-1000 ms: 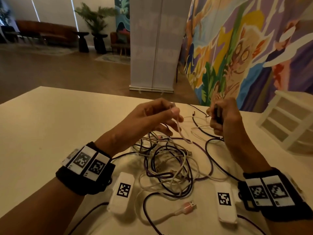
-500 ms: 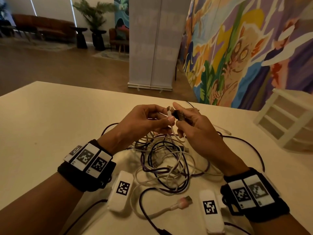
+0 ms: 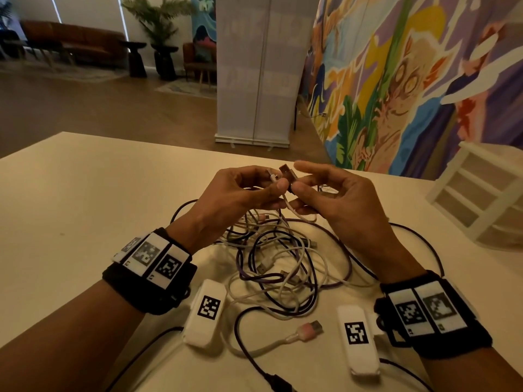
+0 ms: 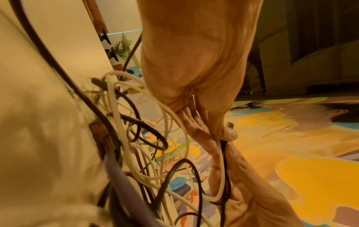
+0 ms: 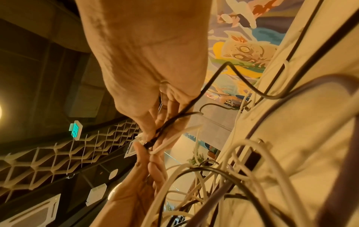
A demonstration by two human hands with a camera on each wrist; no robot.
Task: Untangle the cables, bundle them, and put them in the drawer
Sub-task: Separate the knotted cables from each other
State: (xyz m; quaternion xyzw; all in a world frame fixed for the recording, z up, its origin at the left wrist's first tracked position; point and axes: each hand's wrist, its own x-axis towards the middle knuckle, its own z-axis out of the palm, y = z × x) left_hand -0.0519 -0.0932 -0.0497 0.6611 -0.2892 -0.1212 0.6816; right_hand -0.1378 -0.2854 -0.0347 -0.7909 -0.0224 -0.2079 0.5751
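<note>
A tangle of white, black and purple cables [image 3: 283,264] lies on the cream table [image 3: 85,199] between my forearms. My left hand [image 3: 240,193] pinches the plug end of a white cable [image 3: 273,178], which hangs down into the heap. My right hand [image 3: 325,193] pinches a dark USB plug [image 3: 288,174] of a black cable, right beside the white end; its index finger is stretched out above. In the wrist views the white cable [image 5: 170,141] and the black cable [image 5: 169,122] run side by side between the fingertips. A pink-collared USB plug [image 3: 307,331] lies loose at the front.
A white open drawer unit [image 3: 481,193] stands on the table at the right. White tagged boxes [image 3: 208,312] [image 3: 358,338] hang under my wrists over the near cables. A black cable [image 3: 418,244] loops out to the right of the heap.
My hands came together from apart, then rose slightly. The two cable ends they hold now sit side by side above the heap.
</note>
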